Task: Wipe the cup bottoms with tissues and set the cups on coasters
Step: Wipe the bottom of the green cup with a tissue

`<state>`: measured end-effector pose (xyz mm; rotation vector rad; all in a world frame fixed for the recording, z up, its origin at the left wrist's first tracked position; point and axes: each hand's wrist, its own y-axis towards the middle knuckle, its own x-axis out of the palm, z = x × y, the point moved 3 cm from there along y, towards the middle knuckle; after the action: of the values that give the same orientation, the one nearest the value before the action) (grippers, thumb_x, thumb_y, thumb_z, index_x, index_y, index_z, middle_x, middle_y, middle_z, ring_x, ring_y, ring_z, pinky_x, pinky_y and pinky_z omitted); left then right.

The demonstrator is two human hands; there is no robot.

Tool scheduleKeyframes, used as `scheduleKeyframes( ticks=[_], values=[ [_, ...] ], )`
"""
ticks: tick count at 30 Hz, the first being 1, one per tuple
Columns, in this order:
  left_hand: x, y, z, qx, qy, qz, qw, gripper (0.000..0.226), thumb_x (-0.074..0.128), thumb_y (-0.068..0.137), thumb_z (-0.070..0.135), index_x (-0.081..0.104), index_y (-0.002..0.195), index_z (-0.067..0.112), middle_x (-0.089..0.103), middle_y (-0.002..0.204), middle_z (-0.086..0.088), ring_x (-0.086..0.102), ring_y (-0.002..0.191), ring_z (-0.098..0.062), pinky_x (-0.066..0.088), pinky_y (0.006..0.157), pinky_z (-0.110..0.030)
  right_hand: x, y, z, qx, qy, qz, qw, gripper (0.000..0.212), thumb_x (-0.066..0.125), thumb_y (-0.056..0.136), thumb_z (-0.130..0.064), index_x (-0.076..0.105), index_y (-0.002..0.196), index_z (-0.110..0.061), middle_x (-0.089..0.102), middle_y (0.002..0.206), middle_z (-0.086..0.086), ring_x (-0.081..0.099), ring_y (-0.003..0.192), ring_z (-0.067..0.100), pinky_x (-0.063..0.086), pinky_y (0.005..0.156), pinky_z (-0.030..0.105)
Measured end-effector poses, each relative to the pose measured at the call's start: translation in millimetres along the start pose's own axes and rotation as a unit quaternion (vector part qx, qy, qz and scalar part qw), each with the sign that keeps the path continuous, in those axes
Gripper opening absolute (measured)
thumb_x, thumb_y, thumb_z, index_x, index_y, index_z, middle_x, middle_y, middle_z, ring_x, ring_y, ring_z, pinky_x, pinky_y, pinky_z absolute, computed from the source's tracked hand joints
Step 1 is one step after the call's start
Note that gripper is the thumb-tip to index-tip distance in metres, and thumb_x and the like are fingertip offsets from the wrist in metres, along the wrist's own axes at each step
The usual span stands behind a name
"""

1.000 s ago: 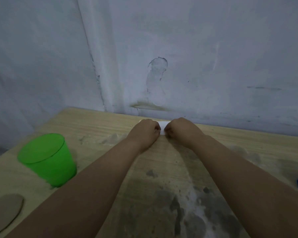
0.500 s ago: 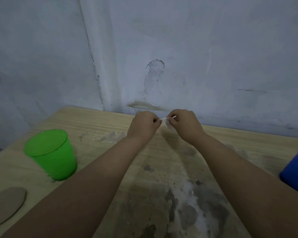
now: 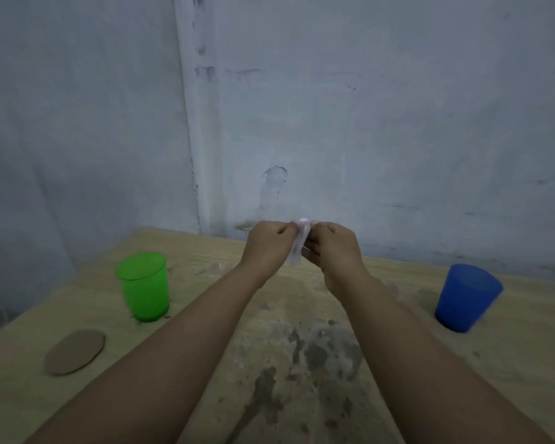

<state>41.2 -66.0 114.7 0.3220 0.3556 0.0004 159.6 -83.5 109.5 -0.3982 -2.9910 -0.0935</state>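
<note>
While both hands pinch the tissue (image 3: pixel 297 248) between them above the desk (image 3: pixel 302 363), left hand (image 3: pixel 269 245) and right hand (image 3: pixel 332 248) almost touching, the green cup (image 3: pixel 143 286) stands left of that tissue, nearer the left hand; the blue cup (image 3: pixel 466 298) stands well right.

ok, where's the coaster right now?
Head view: the coaster lies flat on the wooden table at lower left, just in front of the upside-down green cup, not touching it, and left of the left forearm.
</note>
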Motion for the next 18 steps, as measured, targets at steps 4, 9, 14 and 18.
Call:
scheduleKeyframes(
  ticks=[4,9,14,18],
  values=[
    [0.5,-29.7,20.1,-0.075,-0.122,-0.074,0.987,0.045,0.034,0.097,0.044,0.069,0.106,0.018,0.067,0.114,-0.012,0.062,0.108,-0.025,0.045,0.101,-0.044,2.9,-39.1,-9.5,-0.006,0.057,-0.012,0.998,0.025,0.056,0.092,-0.023,0.070,0.089,-0.003,0.066,0.102,0.028,0.066,0.099,0.034,0.057,0.085,0.037],
    [-9.4,-70.4,36.9,-0.082,-0.246,-0.165,0.952,0.063,0.008,0.100,0.047,0.056,0.126,0.014,0.056,0.133,-0.010,0.048,0.128,-0.018,0.032,0.111,-0.030,8.9,-77.6,-23.5,-0.012,0.078,-0.003,0.997,0.015,0.064,0.085,-0.012,0.071,0.093,-0.002,0.064,0.107,0.032,0.065,0.101,0.040,0.051,0.095,0.046],
    [-42.5,-94.7,40.6,-0.096,-0.245,-0.086,0.961,0.055,0.036,0.100,0.029,0.015,0.149,0.018,0.049,0.135,-0.009,0.052,0.121,-0.016,0.051,0.087,-0.021,10.3,-98.5,-28.8,0.032,0.074,0.049,0.996,0.014,0.050,0.086,0.003,0.062,0.081,0.008,0.060,0.109,0.038,0.064,0.080,0.038,0.056,0.072,0.041],
    [-74.3,-110.7,37.9,-0.008,-0.048,-0.027,0.998,0.050,0.042,0.094,0.001,0.038,0.142,0.015,0.050,0.139,-0.008,0.049,0.125,-0.018,0.039,0.107,-0.035,23.7,-112.6,-27.7,0.041,0.071,-0.015,0.996,0.017,0.047,0.089,0.000,0.064,0.086,0.002,0.065,0.088,0.024,0.062,0.067,0.029,0.055,0.061,0.035]
  ],
)
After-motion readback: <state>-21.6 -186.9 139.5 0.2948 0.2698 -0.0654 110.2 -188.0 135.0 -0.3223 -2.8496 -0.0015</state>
